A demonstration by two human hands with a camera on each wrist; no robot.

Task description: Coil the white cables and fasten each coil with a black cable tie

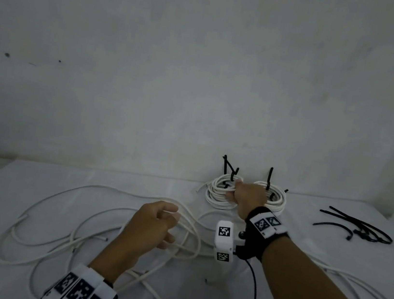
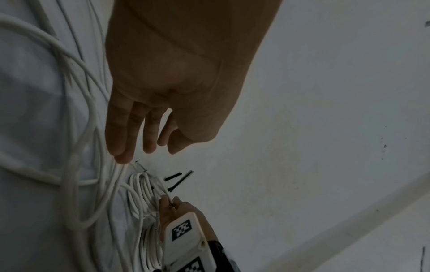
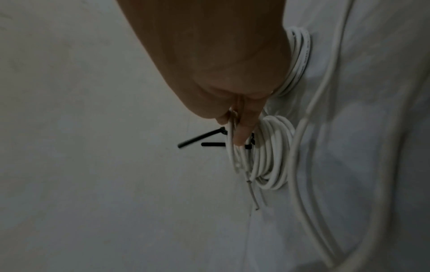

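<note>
Two tied white coils lie at the back of the table by the wall. My right hand (image 1: 233,190) grips the right side of the left coil (image 1: 218,194); in the right wrist view its fingers (image 3: 242,132) pinch a few strands of that coil (image 3: 272,152), whose black cable tie (image 3: 197,138) sticks out. The second coil (image 1: 276,198) sits just right of the hand, with its own tie (image 1: 270,177) upright. My left hand (image 1: 167,223) hovers over loose white cable (image 1: 64,239), with its fingers (image 2: 121,139) relaxed and holding nothing.
Several spare black cable ties (image 1: 362,228) lie at the right of the white table (image 1: 304,240). More loose cable (image 1: 361,286) runs under my right forearm. The wall (image 1: 201,74) stands directly behind the coils.
</note>
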